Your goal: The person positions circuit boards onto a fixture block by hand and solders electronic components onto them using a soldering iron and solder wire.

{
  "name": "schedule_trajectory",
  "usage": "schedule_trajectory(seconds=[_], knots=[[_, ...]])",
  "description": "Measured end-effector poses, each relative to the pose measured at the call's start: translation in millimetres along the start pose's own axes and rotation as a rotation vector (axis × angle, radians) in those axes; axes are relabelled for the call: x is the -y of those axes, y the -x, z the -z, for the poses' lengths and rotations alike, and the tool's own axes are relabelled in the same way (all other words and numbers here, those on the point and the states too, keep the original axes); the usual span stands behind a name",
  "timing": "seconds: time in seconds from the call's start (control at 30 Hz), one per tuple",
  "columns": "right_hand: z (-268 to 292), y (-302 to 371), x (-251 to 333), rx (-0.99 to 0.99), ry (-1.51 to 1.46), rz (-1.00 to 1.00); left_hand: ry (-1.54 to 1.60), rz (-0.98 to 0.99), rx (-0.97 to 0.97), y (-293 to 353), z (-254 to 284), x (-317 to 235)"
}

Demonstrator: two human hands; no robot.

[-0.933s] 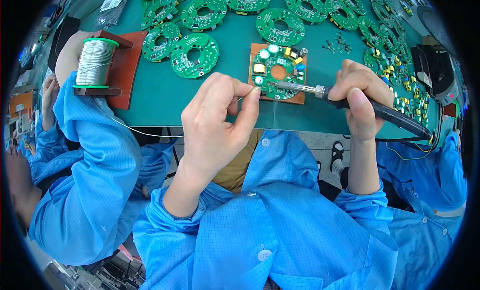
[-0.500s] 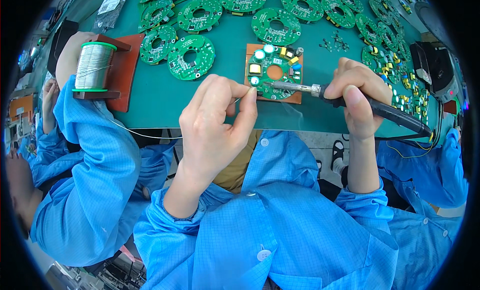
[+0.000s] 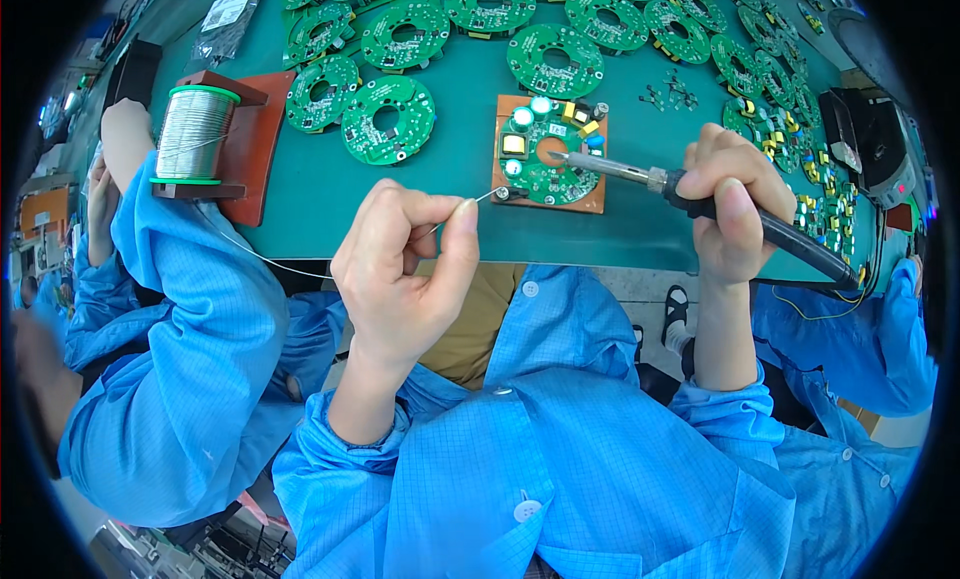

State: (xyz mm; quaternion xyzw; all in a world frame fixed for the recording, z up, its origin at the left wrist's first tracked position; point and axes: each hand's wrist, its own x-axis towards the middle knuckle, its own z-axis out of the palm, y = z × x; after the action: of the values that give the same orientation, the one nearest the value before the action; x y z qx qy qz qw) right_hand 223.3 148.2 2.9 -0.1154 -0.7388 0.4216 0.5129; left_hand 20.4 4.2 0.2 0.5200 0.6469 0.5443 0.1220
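Between thumb and forefinger my left hand pinches a thin solder wire, whose free end points at the lower left corner of a round green circuit board. That board lies component side up on a square copper-brown block and carries capacitors, yellow transformers and other parts. My right hand is closed round the black handle of a soldering iron. The iron's tip hovers over the board's central hole. From my left hand the wire runs back toward a solder spool with green rims on a brown stand.
Several ring-shaped green boards cover the far side of the green table. Boards with yellow components lie at right, near a dark soldering station. Small loose parts sit between. A co-worker's blue sleeve reaches in at left.
My left hand has drawn back to the left, taking the solder wire off the board. The iron's tip has risen from the board's lower left part, and my right hand has shifted slightly right.
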Motion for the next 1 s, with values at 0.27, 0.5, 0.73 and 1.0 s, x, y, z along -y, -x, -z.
schedule_trajectory(seconds=[0.27, 0.5, 0.73, 1.0], knots=[[0.7, 5.3, 1.3, -0.015, 0.001, -0.024, 0.115, 0.028, -0.024, 11.5, -1.8, 14.1], [98.1, 19.8, 29.9, -0.515, 0.485, 0.127, 0.177, 0.036, -0.013, 15.8, -3.0, 15.0], [207.9, 25.0, 24.2, -0.534, 1.331, -0.161, 0.203, 0.105, 0.057, 8.2, 1.6, 10.9], [88.3, 14.2, 42.3, -0.586, 0.329, -0.164, 0.196, 0.011, 0.064, 9.4, 4.8, 19.4]])
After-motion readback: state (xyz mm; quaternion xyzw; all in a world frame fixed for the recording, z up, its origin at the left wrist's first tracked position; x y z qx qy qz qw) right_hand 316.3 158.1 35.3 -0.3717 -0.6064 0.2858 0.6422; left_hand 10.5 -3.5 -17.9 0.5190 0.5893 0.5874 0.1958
